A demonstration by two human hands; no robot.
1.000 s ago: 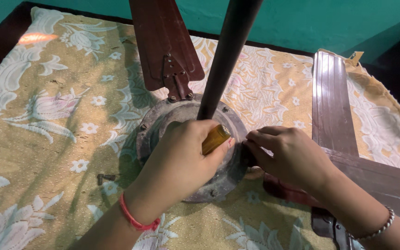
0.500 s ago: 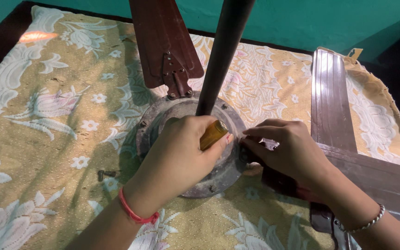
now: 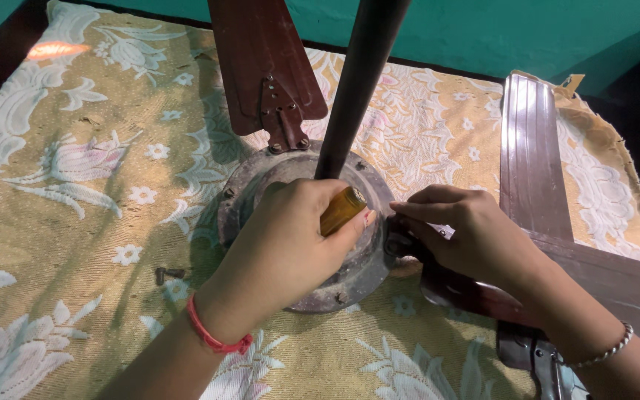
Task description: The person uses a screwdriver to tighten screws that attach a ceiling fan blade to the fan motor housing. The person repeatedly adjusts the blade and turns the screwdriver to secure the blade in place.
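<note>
Left hand is gripping an amber-handled screwdriver, pointing right toward the right hand pinching the brown fan-blade bracket at the round grey motor housing.

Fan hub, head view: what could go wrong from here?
1. The screwdriver in the left hand may slip off and jab the right hand, whose fingers sit right beside it on the hub.
2. The loose screw lying on the patterned cloth could easily get lost.

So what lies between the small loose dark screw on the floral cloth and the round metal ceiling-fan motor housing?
Head view: only bare floral cloth separates the loose screw from the motor housing; the left hand sits farther right.
</note>
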